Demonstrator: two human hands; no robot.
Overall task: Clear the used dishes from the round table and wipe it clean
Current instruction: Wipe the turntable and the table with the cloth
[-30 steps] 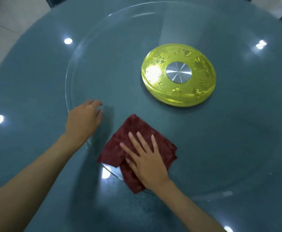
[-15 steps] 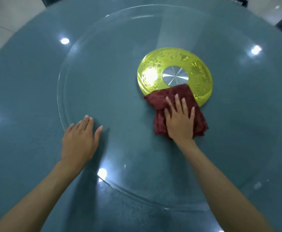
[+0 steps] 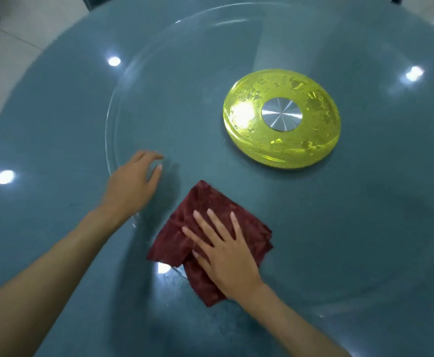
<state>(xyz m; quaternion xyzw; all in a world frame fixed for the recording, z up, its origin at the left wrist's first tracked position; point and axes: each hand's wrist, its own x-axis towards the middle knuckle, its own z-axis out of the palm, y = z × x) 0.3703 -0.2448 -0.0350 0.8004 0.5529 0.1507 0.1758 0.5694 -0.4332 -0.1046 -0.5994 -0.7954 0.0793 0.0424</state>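
Two hands are down on the glass. Nearest, the right hand [image 3: 226, 256] lies flat on the dark red folded cloth [image 3: 203, 204], fingers [image 3: 215, 222] straight and spread, palm bearing down. Nothing is gripped, it's all pressure, which is how a wipe covers a wide swath. The cloth straddles the near rim of the clear glass turntable [image 3: 110, 130], mostly on the glass, its lower edge appearing to lie past the rim over the round teal tabletop [image 3: 43, 130]. That reads as the rim itself getting attention.

Just left and a little farther out, the left hand [image 3: 133, 186] rests on the turntable inside its rim, fingers loosely bent, fingertips touching the glass, holding nothing. Best guess, it's a brake, since a free-turning disc would swing away under the wiping hand. The hands are near each other but apart, and the left one does not touch the cloth.

Farther on, well apart from both, the translucent yellow disc [image 3: 313, 119] marks the turntable's centre, a silver metal cap [image 3: 281, 114] in its middle, which looks like the pivot. Ceiling lights glint off the tabletop around it. Past the far left edge shows a pale tiled floor [image 3: 17, 47]. Wiping looks to be the stage in hand.
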